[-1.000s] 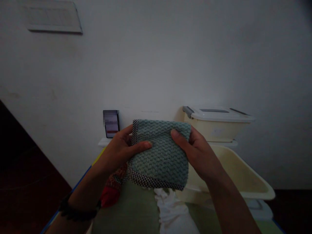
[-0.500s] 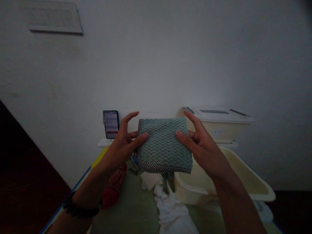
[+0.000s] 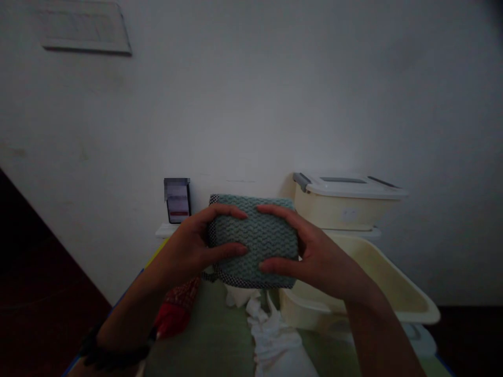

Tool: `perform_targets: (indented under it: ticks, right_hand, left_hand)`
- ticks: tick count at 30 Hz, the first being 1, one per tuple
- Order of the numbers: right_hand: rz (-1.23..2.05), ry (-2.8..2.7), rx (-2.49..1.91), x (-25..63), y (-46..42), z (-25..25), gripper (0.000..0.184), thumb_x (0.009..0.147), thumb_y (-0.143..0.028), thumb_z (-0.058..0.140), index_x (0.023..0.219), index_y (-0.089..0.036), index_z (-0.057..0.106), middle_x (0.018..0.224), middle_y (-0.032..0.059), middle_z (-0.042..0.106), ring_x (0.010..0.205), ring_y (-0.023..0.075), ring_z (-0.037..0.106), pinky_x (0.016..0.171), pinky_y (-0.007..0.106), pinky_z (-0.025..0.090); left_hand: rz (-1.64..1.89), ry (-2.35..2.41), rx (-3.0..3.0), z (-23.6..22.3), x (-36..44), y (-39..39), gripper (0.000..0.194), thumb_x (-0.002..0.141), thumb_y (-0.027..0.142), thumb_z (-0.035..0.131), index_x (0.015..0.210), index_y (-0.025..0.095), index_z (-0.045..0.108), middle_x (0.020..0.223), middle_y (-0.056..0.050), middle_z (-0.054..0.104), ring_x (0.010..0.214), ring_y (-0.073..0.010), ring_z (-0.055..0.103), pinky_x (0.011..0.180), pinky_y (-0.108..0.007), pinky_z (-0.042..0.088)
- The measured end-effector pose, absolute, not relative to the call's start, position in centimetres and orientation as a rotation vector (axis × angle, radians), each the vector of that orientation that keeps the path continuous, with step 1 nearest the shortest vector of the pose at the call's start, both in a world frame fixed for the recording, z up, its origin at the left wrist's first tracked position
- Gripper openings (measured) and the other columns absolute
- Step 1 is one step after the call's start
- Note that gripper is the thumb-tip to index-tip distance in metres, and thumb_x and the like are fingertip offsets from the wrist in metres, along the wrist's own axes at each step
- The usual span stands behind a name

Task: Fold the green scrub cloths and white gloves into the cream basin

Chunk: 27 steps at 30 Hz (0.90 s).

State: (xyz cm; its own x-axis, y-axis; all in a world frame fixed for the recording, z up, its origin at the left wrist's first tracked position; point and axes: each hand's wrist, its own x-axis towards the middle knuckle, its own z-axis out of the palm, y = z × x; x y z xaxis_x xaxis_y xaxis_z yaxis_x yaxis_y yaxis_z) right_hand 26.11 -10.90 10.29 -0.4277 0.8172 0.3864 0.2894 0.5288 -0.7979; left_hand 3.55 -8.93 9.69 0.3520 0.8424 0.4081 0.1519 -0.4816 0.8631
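A folded green cloth with a woven texture and a black-and-white checked border is held up in front of me above the table. My left hand grips its left side, thumb and index finger lying on the near face. On the opposite side my right hand holds it the same way, the thumb low and the index finger near the top. The other fingers are hidden behind the cloth. Under it, a crumpled white cloth lies on the table.
To the right stands an open cream bin, with a lidded cream box behind it by the wall. A phone leans upright at the back left. Beside my left forearm lies a red patterned cloth item.
Both hands have shifted their grip: the index fingers came down from above the cloth onto its face, and the thumbs slid inward. The cloth moved slightly left and down.
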Motion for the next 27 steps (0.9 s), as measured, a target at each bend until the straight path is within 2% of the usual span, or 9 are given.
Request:
perform_targets:
  ticks: [4,8,14,17,21,27]
  right_hand:
    - [0.781,-2.017,-0.944,26.1,-11.0,10.6,0.069,0.076,-0.033,0.074,0.137,-0.029,0.043,0.137,0.0032,0.053,0.115,0.0202,0.056,0.095,0.033,0.048]
    - [0.716,-1.975,-0.957,26.1,-11.1,10.6,0.066,0.077,-0.036,0.073,0.137,-0.027,0.046,0.139,0.0048,0.052,0.122,0.0225,0.052,0.102,0.038,0.043]
    - [0.728,-1.86,-0.916,26.4,-10.8,10.4,0.042,0.083,-0.039,0.066,0.122,-0.028,0.06,0.123,0.0057,0.061,0.109,0.0224,0.06,0.098,0.041,0.046]
    - [0.739,-1.838,-0.891,26.6,-11.0,10.5,0.039,0.085,-0.035,0.064,0.123,-0.029,0.059,0.121,0.0043,0.062,0.108,0.0214,0.061,0.097,0.04,0.046]
    - [0.705,-1.987,-0.876,26.8,-11.5,10.9,0.049,0.077,-0.032,0.073,0.124,-0.032,0.058,0.125,0.0016,0.061,0.112,0.0215,0.059,0.1,0.039,0.044]
    - [0.619,-1.97,-0.949,26.6,-11.9,11.1,0.052,0.078,-0.039,0.072,0.127,-0.031,0.058,0.131,0.0028,0.06,0.118,0.0228,0.056,0.103,0.042,0.042]
  left_hand:
    - [1.162,0.868,1.93,9.6,3.3,-9.0,0.04,0.071,0.026,0.079,0.108,0.03,0.062,0.104,-0.002,0.062,0.093,-0.0212,0.062,0.071,-0.026,0.057]
    - [1.111,0.878,1.989,9.5,3.3,-9.0,0.053,0.073,0.028,0.077,0.12,0.034,0.054,0.111,-0.002,0.058,0.095,-0.021,0.061,0.072,-0.027,0.057]
    - [1.091,0.938,2.111,9.6,3.5,-8.9,0.062,0.075,0.031,0.075,0.13,0.035,0.046,0.12,-0.005,0.056,0.099,-0.0228,0.061,0.078,-0.03,0.057]
    - [1.135,0.982,2.144,9.9,3.7,-9.1,0.059,0.073,0.032,0.076,0.126,0.032,0.051,0.115,-0.005,0.06,0.095,-0.0221,0.062,0.074,-0.027,0.056]
    - [1.247,1.013,2.039,10.5,3.7,-9.5,0.048,0.068,0.034,0.08,0.112,0.028,0.062,0.1,-0.002,0.064,0.084,-0.0201,0.063,0.063,-0.022,0.056]
    - [1.242,0.97,1.999,10.6,3.2,-9.7,0.048,0.069,0.035,0.08,0.112,0.027,0.062,0.098,-0.003,0.066,0.082,-0.0193,0.064,0.064,-0.024,0.056]
